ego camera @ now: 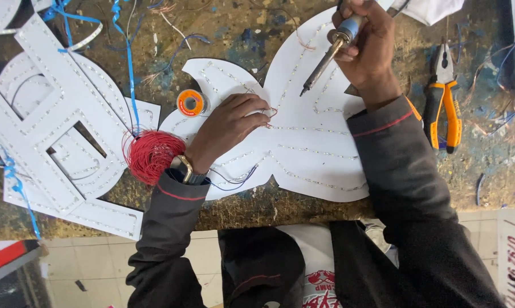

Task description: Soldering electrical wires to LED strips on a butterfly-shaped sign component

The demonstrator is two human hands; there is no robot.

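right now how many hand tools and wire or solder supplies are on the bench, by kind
blue-handled soldering iron, in the right hand: 1
orange-and-yellow-handled pliers: 1
orange spool of solder wire: 1
bundle of thin red wire, beside the left hand: 1
total: 4

Your white cutout panel (303,137) carries dotted lines of tiny pale lights. The wire bundle (151,155) is bright red, the solder spool (190,102) orange, the pliers (443,108) orange and black. Your sleeves (405,171) are dark grey with a thin red stripe — the tabletop (240,34) is mottled brown, smeared blue.
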